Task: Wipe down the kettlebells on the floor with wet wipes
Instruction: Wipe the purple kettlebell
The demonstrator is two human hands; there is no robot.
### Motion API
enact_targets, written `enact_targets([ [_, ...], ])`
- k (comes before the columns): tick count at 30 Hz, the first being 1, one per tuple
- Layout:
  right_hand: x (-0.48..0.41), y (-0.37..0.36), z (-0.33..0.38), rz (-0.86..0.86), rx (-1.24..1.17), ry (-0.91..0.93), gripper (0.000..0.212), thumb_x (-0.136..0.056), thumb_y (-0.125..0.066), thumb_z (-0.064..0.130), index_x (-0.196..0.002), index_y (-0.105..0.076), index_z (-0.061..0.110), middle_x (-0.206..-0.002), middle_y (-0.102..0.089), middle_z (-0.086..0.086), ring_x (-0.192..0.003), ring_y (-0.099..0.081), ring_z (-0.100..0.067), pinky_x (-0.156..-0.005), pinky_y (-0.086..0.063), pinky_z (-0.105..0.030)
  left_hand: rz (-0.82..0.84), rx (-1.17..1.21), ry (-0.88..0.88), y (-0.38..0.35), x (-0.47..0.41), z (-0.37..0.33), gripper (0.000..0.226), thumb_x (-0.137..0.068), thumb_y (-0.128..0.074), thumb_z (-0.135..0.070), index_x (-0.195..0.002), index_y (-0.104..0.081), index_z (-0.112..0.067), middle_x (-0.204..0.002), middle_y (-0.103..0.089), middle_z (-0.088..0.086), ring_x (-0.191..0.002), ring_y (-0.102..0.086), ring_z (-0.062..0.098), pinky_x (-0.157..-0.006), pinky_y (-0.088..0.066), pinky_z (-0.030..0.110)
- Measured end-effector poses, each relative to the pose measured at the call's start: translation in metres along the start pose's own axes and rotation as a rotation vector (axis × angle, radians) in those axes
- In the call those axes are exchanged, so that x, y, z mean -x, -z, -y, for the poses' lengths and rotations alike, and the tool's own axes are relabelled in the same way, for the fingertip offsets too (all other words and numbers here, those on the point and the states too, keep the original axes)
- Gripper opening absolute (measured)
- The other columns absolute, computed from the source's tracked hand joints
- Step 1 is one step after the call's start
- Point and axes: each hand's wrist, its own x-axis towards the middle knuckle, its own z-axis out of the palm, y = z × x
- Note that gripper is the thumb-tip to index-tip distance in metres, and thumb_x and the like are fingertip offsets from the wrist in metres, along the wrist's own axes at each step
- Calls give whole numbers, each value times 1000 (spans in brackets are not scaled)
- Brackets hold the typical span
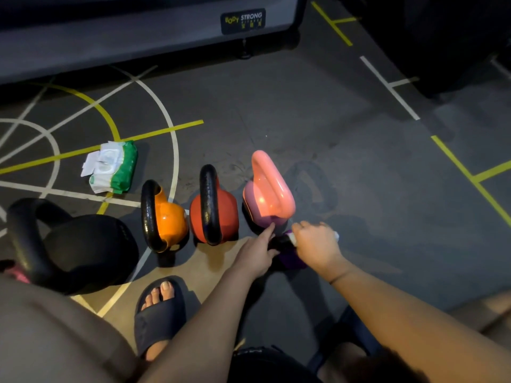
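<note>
**Kettlebells in a row on a marked gym floor, wipe on the smallest one**

The dark grey rubber floor point(304, 120) is crossed by white arcs and straight yellow lines, dusty and scuffed near the middle. Along the far side runs the grey base of a machine point(138, 37) bearing a "BODY STRONG" label, and the light in the room is dim.

At the far left stands a large black kettlebell point(83, 244). Beyond it, apart from the row, lies a white-and-green soft pack of wet wipes point(113, 167) with its flap up, resting across a yellow line. Next in the row come an orange kettlebell with a black handle point(168, 219), then a red kettlebell with a black handle point(218, 217) just beside it, then a pink kettlebell with a salmon-pink handle point(265, 197). In front of the orange and red ones a foot in a dark slide sandal point(159, 308) is planted on the floor.

Nearest the person, just in front of the pink one, sits a small purple kettlebell with a black handle point(290, 258), between both hands. The left hand point(257, 252) has its forefinger stretched out, the tip against the pink kettlebell's lower body; I cannot tell whether its other fingers grip anything. The right hand point(315, 244) is clenched around a white wet wipe point(292, 239), pressed on the small kettlebell's handle.

At the upper right looms a bulky black piece of equipment point(456, 37).
</note>
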Motion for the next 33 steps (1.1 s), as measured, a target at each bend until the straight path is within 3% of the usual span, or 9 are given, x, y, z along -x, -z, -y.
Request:
enact_targets([
  [4, -1, 0, 34, 64, 64, 125, 31, -49, -87, 15, -68, -62, 17, -59, -59, 0, -37, -58, -24, -42, -25, -26, 50, 9, 35, 5, 10, 4, 84, -99, -56, -5, -163, -4, -22, -157, -41, -8, -143, -40, 14, -110, -29, 17],
  [6, -4, 8, 30, 66, 68, 107, 30, -59, -83, 11, -81, -64, 15, -70, -63, -2, -50, -64, -26, -45, -36, -30, 95, 15, 26, 7, 9, 7, 86, -98, -50, -1, -162, 1, -23, -155, -42, -7, -143, -40, 14, -106, -28, 13],
  [10, -11, 25, 9, 267, -33, 105, 68, -78, -65, 16, -141, -39, 21, -127, -57, -3, -116, -57, -29, -94, -44, -40, 71, 135, 23, 11, 13, 10, 90, -89, -50, -4, -162, -5, -33, -156, -44, -5, -140, -46, 13, -116, -37, 30],
  [15, 4, 66, -20, 465, -58, 110, 120, -67, -82, 55, -156, -13, 14, -155, -28, -11, -146, -24, -33, -121, -18, -42, -196, 16, -104, 17, 27, 4, 66, -79, -51, -39, -145, -45, -39, -138, -60, -5, -124, -57, 17, -102, -49, 37],
  [18, 16, 109, -53, 538, -152, 51, 109, -79, -77, 51, -158, -11, 15, -157, -33, -10, -143, -35, -26, -116, -28, -30, -408, -152, -392, 12, 25, -8, 51, -84, -57, -38, -132, -59, -21, -125, -62, -3, -115, -59, 21, -94, -50, 37],
  [21, 34, 129, -94, 536, -66, 57, 79, -85, -69, 53, -149, -36, 20, -147, -49, -5, -134, -48, -22, -108, -37, -29, -574, -328, -641, -1, 10, -32, 39, -88, -62, -43, -119, -64, -19, -109, -62, -2, -100, -60, 22, -82, -48, 38],
  [27, 39, 86, -95, 666, -97, 15, 59, -92, -62, 40, -144, -42, 19, -142, -55, -9, -129, -53, -27, -102, -43, -32, -222, -513, -330, -34, -14, -87, 61, -93, -36, -74, -147, -39, -47, -123, -53, 6, -116, -53, 30, -93, -38, 46],
  [30, 38, 62, -80, 673, -160, -12, 76, -95, -58, 40, -154, -17, 13, -140, -55, -15, -125, -55, -32, -98, -46, -37, -306, -573, -320, -48, -19, -68, 54, -90, -36, -73, -123, -61, -38, -100, -59, 3, -96, -60, 28, -76, -42, 41],
  [33, 39, 55, -81, 680, -166, -12, 88, -97, -54, 41, -157, 3, 11, -140, -53, -19, -125, -54, -34, -100, -46, -38, -462, -523, -481, -58, -28, -31, 32, -86, -53, -55, -94, -60, -25, -82, -57, -2, -75, -57, 24, -64, -37, 37],
])
